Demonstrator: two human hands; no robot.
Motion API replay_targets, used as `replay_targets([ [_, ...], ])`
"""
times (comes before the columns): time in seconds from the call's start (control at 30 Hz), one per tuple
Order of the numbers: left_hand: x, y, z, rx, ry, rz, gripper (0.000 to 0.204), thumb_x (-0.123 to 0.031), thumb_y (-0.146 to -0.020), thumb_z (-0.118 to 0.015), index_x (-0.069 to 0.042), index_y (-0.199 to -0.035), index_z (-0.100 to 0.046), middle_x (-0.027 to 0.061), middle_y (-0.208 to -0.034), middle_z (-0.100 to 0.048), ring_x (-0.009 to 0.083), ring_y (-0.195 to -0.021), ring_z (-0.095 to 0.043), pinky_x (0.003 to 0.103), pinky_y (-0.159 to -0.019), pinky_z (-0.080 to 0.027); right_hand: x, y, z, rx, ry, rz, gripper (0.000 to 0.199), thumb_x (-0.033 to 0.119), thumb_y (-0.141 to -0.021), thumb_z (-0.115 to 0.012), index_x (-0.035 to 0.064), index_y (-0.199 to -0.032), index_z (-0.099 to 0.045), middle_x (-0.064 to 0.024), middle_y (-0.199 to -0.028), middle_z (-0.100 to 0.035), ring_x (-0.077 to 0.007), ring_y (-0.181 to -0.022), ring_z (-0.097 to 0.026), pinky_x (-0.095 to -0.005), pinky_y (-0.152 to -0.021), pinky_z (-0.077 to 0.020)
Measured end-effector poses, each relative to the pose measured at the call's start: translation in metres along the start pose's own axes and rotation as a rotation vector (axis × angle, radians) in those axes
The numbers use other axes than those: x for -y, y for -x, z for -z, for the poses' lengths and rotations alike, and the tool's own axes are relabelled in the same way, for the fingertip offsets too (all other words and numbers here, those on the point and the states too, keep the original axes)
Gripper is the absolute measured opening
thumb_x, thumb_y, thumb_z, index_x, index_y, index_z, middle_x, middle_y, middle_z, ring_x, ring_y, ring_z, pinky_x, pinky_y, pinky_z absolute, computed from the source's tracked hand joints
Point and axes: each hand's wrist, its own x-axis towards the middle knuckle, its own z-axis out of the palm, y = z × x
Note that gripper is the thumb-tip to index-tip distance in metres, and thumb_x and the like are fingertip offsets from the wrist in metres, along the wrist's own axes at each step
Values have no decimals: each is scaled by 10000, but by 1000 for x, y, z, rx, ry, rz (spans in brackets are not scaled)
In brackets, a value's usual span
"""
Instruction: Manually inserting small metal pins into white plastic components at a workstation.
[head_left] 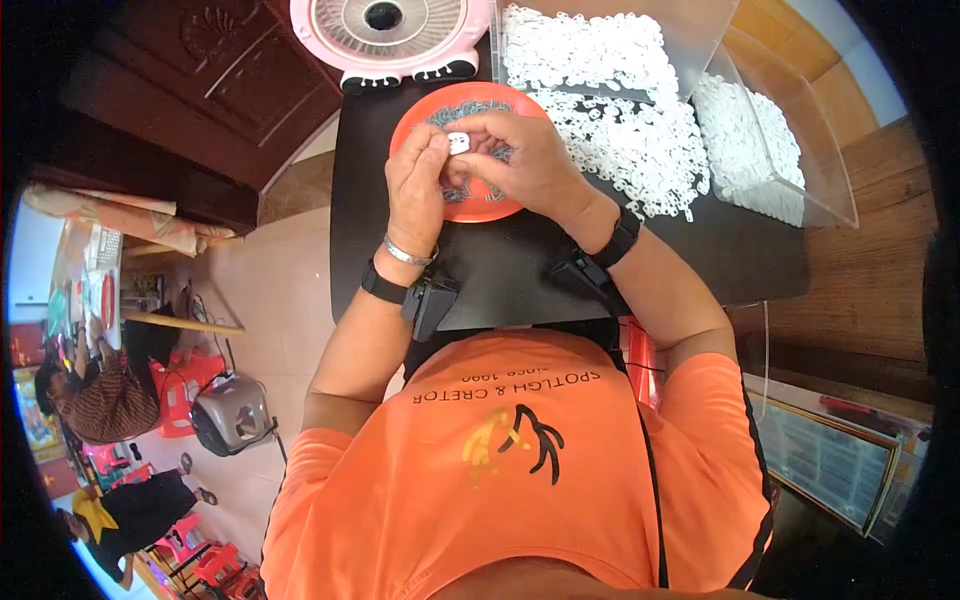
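The bare left hand [413,168] pinched a small white plastic piece [459,143] between both hands. I couldn't tell whether the bare right hand [520,160], bent close beside it, gripped too.

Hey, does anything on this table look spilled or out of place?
Perhaps the loose white pieces: they're heaped directly on the dark table beside a clear box, while others sit inside. Whether spilled or poured deliberately, I can't tell.

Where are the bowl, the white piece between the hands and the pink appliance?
Bowl [484,212]: head view, bare base near the lower rim.
White piece [459,143]: head view, middle of its face.
Pink appliance [388,42]: head view, grille below the dark hub.
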Motion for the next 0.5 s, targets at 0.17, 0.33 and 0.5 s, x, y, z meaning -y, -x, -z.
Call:
replay_targets([
  [0.17,-2,0,-2,-10,15,3,209,-158,-910,-451,-12,-801,-552,0,-637,-509,58,-548,-453,206,-510,-387,0,0,0,-31,42,67,245,116,-731,-694,61,-966,-649,-53,-725,-618,-119,-631,-601,-243,-586,-483],
  [0.33,-1,2,-6,53,58,18,223,-152,-911,-451,-22,-754,-541,-5,-626,-488,53,-545,-434,208,-490,-349,7,5,5,-33,166,100,210,66,-759,-675,28,-961,-633,-86,-758,-640,-143,-660,-634,-250,-596,-495],
  [0.5,6,0,-3,30,0,41,248,-135,-918,-434,-32,-705,-510,-12,-605,-445,53,-521,-401,214,-465,-298,2,3,6,24,203,203,116,129,-790,-614,42,-865,-618,-90,-750,-630,-242,-669,-628,-330,-609,-495],
])
